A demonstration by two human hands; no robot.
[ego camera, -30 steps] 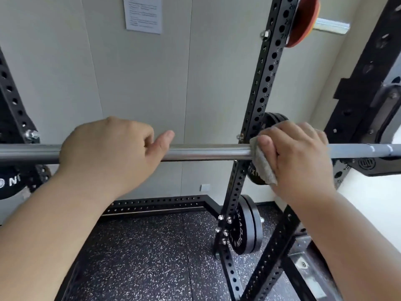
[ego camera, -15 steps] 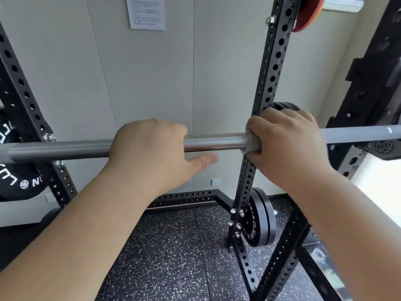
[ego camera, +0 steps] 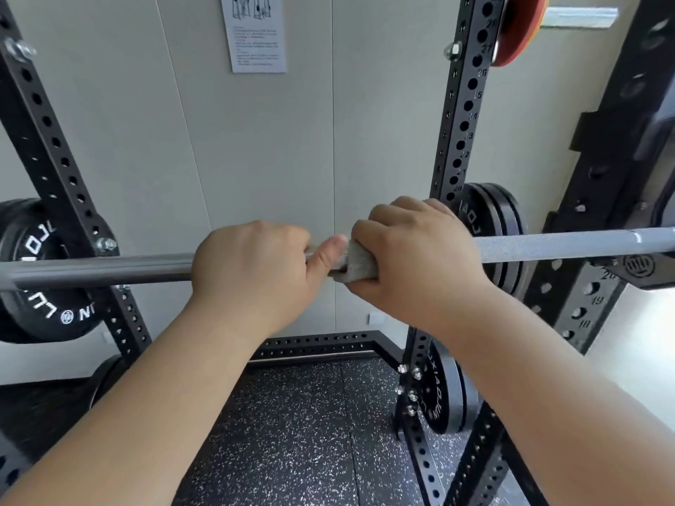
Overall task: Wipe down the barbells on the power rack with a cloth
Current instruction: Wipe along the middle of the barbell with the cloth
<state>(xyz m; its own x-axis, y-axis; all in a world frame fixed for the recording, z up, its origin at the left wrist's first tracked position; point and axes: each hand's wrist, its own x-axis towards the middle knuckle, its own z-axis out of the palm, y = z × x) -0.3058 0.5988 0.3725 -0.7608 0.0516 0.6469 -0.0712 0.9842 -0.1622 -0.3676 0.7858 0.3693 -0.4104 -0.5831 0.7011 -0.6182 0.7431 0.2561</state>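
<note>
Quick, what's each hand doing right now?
Left hand: closed, gripping the barbell.
Right hand: closed, holding the cloth against the barbell.

the far wall (ego camera: 292, 158) is covered in pale grey-green panels, joined at vertical seams. a printed sheet (ego camera: 258, 34) is fixed high on it, its text too small to be read. a small white plate (ego camera: 375, 318) is set low on the wall, near the floor. the floor (ego camera: 299, 432) is laid with black rubber speckled white. black weight plates (ego camera: 443, 396) are stored low at the right, and an orange plate (ego camera: 518, 27) is hung at the top right. the right edge is washed out by bright light.
</note>
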